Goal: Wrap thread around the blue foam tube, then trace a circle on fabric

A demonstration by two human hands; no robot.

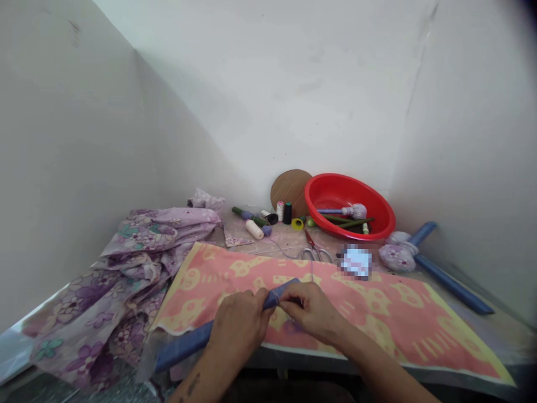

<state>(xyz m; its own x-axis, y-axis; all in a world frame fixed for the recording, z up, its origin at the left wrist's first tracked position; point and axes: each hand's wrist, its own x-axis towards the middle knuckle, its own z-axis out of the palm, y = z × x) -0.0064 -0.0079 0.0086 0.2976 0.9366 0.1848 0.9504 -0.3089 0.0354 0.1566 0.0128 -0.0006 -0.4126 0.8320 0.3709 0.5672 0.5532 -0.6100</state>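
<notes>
My left hand (243, 319) is closed around a long blue tube-like stick (184, 346), which slants up to the right over the patterned cloth. Close to the stick's upper end, the fingers of my right hand (308, 310) are pinched together. A thin purple thread (289, 256) runs from a small purple ball of yarn (266, 230) across the table to my right hand. Exactly where it meets the stick is hidden by my fingers. Beneath both hands lies a pink and yellow cloth (377, 302).
Crumpled floral fabric (142, 246) is heaped at left. Behind the cloth are scissors (312, 246), thread spools (287, 213) and a tilted red basin (350, 184) with sticks inside. At right lie blue sticks (457, 284) beside a floral padded head (398, 254). Walls enclose the table.
</notes>
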